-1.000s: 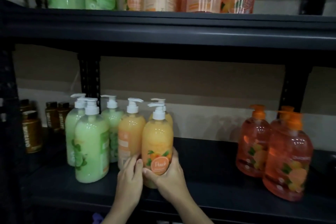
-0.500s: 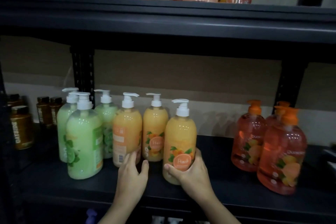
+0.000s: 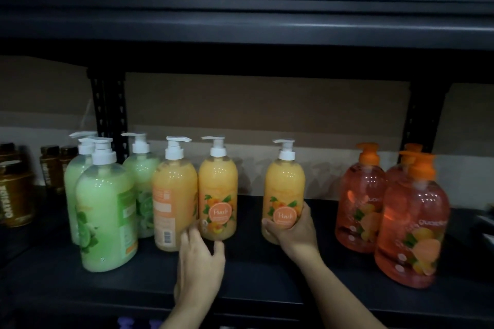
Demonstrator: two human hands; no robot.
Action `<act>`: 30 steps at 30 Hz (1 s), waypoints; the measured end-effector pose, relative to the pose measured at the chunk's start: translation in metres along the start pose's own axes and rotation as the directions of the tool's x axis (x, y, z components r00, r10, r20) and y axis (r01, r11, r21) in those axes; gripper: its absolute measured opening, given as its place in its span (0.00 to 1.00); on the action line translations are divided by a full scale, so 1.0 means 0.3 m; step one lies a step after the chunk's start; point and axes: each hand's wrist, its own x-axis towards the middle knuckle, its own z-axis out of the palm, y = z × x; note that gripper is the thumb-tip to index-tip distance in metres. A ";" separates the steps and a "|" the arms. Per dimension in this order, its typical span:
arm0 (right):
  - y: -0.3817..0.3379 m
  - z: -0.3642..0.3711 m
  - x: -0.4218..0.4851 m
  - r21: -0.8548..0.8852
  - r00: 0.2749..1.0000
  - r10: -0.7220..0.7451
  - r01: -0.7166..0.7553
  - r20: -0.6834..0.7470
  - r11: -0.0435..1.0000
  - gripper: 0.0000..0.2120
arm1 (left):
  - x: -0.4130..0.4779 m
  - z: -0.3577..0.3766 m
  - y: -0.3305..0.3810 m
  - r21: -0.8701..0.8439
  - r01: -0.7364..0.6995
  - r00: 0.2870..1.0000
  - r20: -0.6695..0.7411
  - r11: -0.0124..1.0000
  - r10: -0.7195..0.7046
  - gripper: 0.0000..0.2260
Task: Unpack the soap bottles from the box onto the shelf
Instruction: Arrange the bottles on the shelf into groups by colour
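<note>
"Peach" on soap bottle (image 3: 284, 192), "OATSIDE" on jar (image 3: 14, 195)

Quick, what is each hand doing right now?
Left hand: open, holding nothing.
Right hand: closed around a peach soap bottle.

I see the right hand (image 3: 291, 230) wrapped round the lower part of a peach soap bottle (image 3: 284, 184), which stands upright on the dark shelf (image 3: 267, 275), apart from its neighbours. The left hand (image 3: 199, 259) is spread, fingers loose, at the foot of a second peach bottle (image 3: 217, 189) and a third bottle (image 3: 173, 195) turned back-label out; I cannot tell whether it touches them. Further left stand the green bottles (image 3: 107, 208). Well to the right are orange-capped red bottles (image 3: 411, 222), and brown jars (image 3: 16, 195) sit at the far left.
</note>
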 end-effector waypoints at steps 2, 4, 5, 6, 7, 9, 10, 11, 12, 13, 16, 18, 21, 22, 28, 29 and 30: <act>0.008 0.004 0.002 0.010 1.000 -0.009 0.009 0.005 1.000 0.49 | 0.004 0.004 0.001 0.024 0.005 1.000 0.004 1.000 -0.005 0.25; 0.011 0.004 -0.002 0.008 1.000 -0.019 0.019 0.018 1.000 0.51 | 0.003 0.011 0.002 0.046 0.012 1.000 0.013 0.999 -0.012 0.26; 0.012 0.002 -0.005 0.008 1.000 -0.024 0.023 0.021 1.000 0.52 | 0.005 0.017 0.003 0.042 0.011 1.000 0.018 0.999 -0.012 0.26; 0.014 -0.004 -0.006 0.007 0.999 -0.028 0.028 0.023 1.000 0.53 | 0.006 0.027 0.007 0.025 0.011 1.000 0.022 1.000 -0.012 0.27; 0.013 -0.009 -0.009 -0.006 0.999 -0.032 0.033 0.024 0.999 0.53 | 0.011 0.037 0.011 0.000 0.021 0.999 0.024 1.000 -0.021 0.28; 0.012 -0.016 -0.015 -0.050 0.999 -0.035 0.036 0.020 0.998 0.50 | 0.020 0.056 0.024 -0.047 0.075 0.997 0.026 0.996 -0.074 0.29; 0.011 -0.017 -0.018 -0.062 0.999 -0.040 0.041 0.014 0.997 0.49 | 0.024 0.065 0.032 -0.070 0.109 0.994 0.020 0.992 -0.108 0.30; 0.009 -0.019 -0.020 -0.061 0.999 -0.045 0.045 0.010 0.997 0.48 | 0.029 0.074 0.041 -0.098 0.138 0.990 0.005 0.986 -0.138 0.31; 0.008 -0.019 -0.022 -0.057 0.999 -0.048 0.048 0.007 0.997 0.48 | 0.033 0.083 0.050 -0.124 0.161 0.986 -0.016 0.979 -0.164 0.32; 0.005 -0.018 -0.022 -0.054 0.999 -0.048 0.049 0.010 0.997 0.48 | 0.037 0.093 0.060 -0.144 0.178 0.982 -0.040 0.973 -0.186 0.33; -0.006 -0.021 -0.024 -0.038 0.999 -0.047 0.047 0.014 0.998 0.47 | 0.043 0.135 0.080 -0.154 0.197 0.970 -0.110 0.968 -0.215 0.35; -0.007 -0.021 -0.024 -0.026 0.999 -0.042 0.042 0.019 0.999 0.47 | 0.047 0.173 0.087 -0.131 0.196 0.965 -0.148 0.972 -0.215 0.39; -0.004 -0.018 -0.027 -0.022 0.999 -0.034 0.035 0.027 0.999 0.45 | 0.058 0.222 0.109 -0.103 0.224 0.955 -0.176 0.969 -0.239 0.47; -0.004 -0.016 -0.028 -0.020 0.999 -0.036 0.037 0.032 0.999 0.45 | 0.066 0.231 0.122 -0.119 0.261 0.943 -0.179 0.958 -0.279 0.49; 0.010 -0.018 -0.023 -0.004 0.998 -0.050 0.050 0.042 0.999 0.45 | 0.110 0.313 0.160 -0.182 0.330 0.878 -0.301 0.926 -0.372 0.47; 0.015 -0.020 -0.020 -0.010 0.998 -0.052 0.052 0.040 0.999 0.45 | 0.115 0.328 0.156 -0.180 0.325 0.871 -0.325 0.928 -0.368 0.46; 0.015 -0.021 -0.018 -0.013 0.998 -0.053 0.054 0.037 0.998 0.44 | 0.121 0.339 0.152 -0.168 0.324 0.865 -0.347 0.931 -0.364 0.45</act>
